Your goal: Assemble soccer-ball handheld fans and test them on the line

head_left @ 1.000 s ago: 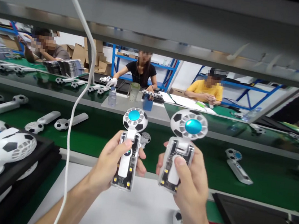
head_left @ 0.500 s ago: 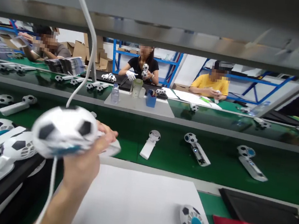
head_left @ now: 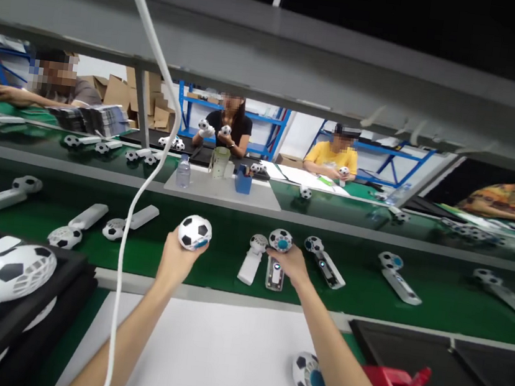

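Observation:
My left hand [head_left: 177, 257] is closed around a handheld fan with a soccer-ball head [head_left: 195, 233], held up over the green conveyor belt [head_left: 225, 264]. Its handle is hidden behind the hand. Over on the right, my right hand [head_left: 292, 262] grips a second soccer-ball fan [head_left: 280, 239] at the neck, just below its head. That fan has a blue centre, and its handle points toward me with the inside parts showing. Close beside it lie a fan with a plain white handle [head_left: 251, 268] and another with an uncovered handle [head_left: 331, 270].
A white sheet [head_left: 218, 357] covers the bench before me, with one fan [head_left: 310, 378] on it. Stacked fans [head_left: 13, 269] sit at left on black foam. A red holder [head_left: 391, 385] stands at right. A white cable [head_left: 127, 233] hangs in front. Several co-workers sit across the line.
My left hand has moved away from me with its fan, out over the belt. My right hand has come into view, gripping another fan there. The view has shifted somewhat to the right.

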{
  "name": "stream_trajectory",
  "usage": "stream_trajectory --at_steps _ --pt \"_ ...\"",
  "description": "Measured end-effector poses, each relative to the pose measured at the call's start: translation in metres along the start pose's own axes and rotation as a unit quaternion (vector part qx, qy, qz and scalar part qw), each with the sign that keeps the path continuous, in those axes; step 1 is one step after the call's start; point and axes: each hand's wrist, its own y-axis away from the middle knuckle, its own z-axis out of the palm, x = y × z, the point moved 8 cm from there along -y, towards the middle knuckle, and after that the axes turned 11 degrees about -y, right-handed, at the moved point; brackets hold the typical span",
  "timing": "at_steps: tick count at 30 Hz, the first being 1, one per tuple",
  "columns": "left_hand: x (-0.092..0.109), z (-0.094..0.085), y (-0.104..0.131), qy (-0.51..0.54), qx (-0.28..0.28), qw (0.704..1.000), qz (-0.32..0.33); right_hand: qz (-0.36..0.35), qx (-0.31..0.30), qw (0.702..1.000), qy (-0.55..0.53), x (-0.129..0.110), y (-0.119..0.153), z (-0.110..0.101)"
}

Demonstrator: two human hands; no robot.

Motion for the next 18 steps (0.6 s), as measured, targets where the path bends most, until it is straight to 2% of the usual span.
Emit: stream_trajectory --at_steps 2,5,9,11,14,16,18 --pt "-0.016 0.012 -0.007 -0.029 -0.036 0.999 0.000 -0.004 0.007 0.998 0.060 0.001 -0.005 0.008" --pt "-0.041 0.028 -0.012 -0.082 -0.058 0.995 -0.001 -0.029 -0.002 0.991 0.129 -0.009 0.002 0.020" --pt "-0.074 0.039 -0.010 -0.195 -0.054 0.979 -0.011 0.000 -0.119 0.976 0.181 -0.003 0.025 0.052" --pt "-0.081 0.041 -0.008 -0.250 -0.055 0.967 -0.012 0.024 -0.156 0.969 0.188 0.008 0.035 0.064" --pt "-0.070 0.041 -0.003 -0.312 -0.056 0.949 -0.001 0.047 -0.164 0.971 0.170 0.023 0.040 0.070" --pt "-0.050 0.045 0.005 -0.337 -0.065 0.939 0.015 0.062 -0.152 0.977 0.138 0.030 0.034 0.067" --pt "-0.026 0.060 0.021 -0.344 -0.112 0.931 0.038 0.078 -0.136 0.984 0.088 0.034 0.024 0.057"
